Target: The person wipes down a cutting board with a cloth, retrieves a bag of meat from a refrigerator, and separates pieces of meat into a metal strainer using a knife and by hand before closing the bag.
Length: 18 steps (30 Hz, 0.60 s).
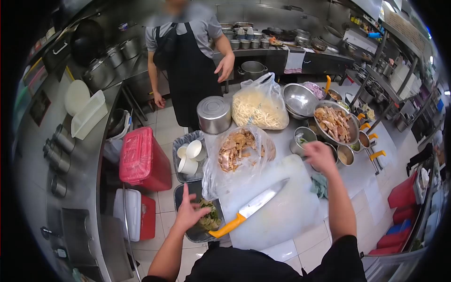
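Note:
My left hand (190, 210) is raised with its fingers spread, over the edge of a dark bin (181, 197) with green vegetable scraps in it. My right hand (321, 156) hovers by a steel pot (299, 141), its fingers loosely bent and nothing visible in them. Between my arms, a large knife (256, 203) with a yellow handle lies on a white cutting board (286, 214). Behind the board, a clear plastic bag (216, 181) lies open around pieces of cooked meat (235, 150). A steel bowl (352, 123) beyond my right hand holds more sliced meat.
A bag of pale noodle-like strips (260, 110) stands beside a lidded steel pot (213, 115). At left are a red lidded bin (145, 157) and a bin with white tubs (190, 164). A green cloth (319, 186) lies by the board. A person in a black apron (192, 70) stands opposite.

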Tool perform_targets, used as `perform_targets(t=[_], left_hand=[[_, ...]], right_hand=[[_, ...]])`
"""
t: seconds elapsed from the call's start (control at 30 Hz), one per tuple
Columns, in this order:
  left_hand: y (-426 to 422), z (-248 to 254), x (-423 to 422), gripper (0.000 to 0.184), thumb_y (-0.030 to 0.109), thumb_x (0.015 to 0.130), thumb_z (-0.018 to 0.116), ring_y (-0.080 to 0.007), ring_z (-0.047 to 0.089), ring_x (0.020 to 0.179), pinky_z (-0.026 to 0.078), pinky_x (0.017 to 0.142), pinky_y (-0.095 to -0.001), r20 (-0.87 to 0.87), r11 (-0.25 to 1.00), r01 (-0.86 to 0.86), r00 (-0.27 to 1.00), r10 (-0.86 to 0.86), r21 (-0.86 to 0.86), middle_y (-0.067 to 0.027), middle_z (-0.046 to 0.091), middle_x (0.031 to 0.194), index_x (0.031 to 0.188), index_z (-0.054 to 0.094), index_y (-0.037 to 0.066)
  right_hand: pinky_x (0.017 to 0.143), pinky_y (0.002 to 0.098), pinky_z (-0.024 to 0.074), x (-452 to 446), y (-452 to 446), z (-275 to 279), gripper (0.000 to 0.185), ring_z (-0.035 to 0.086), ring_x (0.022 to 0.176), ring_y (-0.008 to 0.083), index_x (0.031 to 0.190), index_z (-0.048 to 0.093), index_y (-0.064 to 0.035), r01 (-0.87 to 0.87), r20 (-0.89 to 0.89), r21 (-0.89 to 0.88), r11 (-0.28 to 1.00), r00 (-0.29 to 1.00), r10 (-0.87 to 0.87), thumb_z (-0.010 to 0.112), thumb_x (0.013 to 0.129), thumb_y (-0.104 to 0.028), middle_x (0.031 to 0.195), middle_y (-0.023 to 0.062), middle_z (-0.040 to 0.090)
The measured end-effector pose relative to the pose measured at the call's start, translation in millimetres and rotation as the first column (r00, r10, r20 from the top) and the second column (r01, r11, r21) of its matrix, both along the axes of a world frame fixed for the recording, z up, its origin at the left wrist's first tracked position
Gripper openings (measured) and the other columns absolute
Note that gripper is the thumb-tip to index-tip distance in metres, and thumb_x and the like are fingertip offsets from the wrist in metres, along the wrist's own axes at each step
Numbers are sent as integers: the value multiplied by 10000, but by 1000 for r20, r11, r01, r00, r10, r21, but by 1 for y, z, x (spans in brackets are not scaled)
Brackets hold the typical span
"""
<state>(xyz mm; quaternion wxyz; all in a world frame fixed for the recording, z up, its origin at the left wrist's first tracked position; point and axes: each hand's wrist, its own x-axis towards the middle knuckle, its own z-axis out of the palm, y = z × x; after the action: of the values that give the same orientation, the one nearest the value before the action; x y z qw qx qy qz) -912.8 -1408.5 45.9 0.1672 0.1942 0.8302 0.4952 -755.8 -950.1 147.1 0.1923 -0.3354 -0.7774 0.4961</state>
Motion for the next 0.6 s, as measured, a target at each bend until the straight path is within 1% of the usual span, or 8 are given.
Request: perform_targets(t=[0.07,0.1,0.17,0.23,0.27,0.37,0.47,0.6], left_hand=[[32,-7,-10,992,139,786,786,-180,631,679,536,636,-325,128,988,-47,991,28,150,-105,656,844,1516,122,34],[48,-4,-14,896,152,803,771,-166,626,667,534,620,-322,223,977,-76,974,30,202,-96,654,846,1489,210,15],[69,7,-27,666,149,843,729,-135,598,632,527,594,-306,338,973,-48,941,-32,225,-75,638,848,1385,377,-14],[83,22,-43,399,117,888,674,-103,552,586,516,574,-280,384,981,74,913,-141,182,-49,608,851,1230,532,-33],[87,41,-48,194,163,931,623,-85,536,569,480,545,-264,275,985,80,954,-121,156,-15,594,785,1020,605,-8],[84,99,-81,188,179,946,602,-78,525,553,447,522,-256,33,983,117,992,-123,145,2,592,748,1045,618,20],[85,127,-114,159,191,939,606,-84,540,557,449,530,-276,-232,976,203,956,-180,77,-1,591,694,918,612,34],[92,200,-101,202,204,934,615,-116,530,560,451,549,-305,-317,916,317,919,-233,246,-26,557,669,878,579,13]], right_hand=[[839,374,533,-49,-56,0,561,677,910,286,1177,626,9,-185,219,424,886,971,97,730,824,-414,1049,172,679],[861,412,525,-72,-75,-20,640,651,1008,344,1228,593,-5,-153,56,665,731,986,156,769,791,-438,1143,215,639],[843,436,529,-108,-116,-11,615,642,1033,367,1304,559,-61,-109,155,789,604,988,-24,760,796,-343,1235,219,595],[841,448,529,-133,-91,-33,521,640,1029,377,1271,589,-87,-230,355,652,723,934,-23,725,797,-253,1181,224,621],[840,454,528,-145,-79,-40,481,639,1027,382,1255,604,-100,-278,451,563,778,893,-7,707,797,-208,1154,227,634],[843,468,516,-155,-42,-13,295,648,959,392,1125,670,-137,-136,313,563,815,948,-59,607,837,-142,1018,203,673],[821,480,513,-149,-23,23,209,650,915,411,1020,686,-70,7,-15,711,703,1000,6,580,842,-102,910,208,685],[811,473,509,-124,-34,85,199,645,926,415,1013,677,-51,213,-227,698,684,971,-70,573,850,-98,907,218,680]])
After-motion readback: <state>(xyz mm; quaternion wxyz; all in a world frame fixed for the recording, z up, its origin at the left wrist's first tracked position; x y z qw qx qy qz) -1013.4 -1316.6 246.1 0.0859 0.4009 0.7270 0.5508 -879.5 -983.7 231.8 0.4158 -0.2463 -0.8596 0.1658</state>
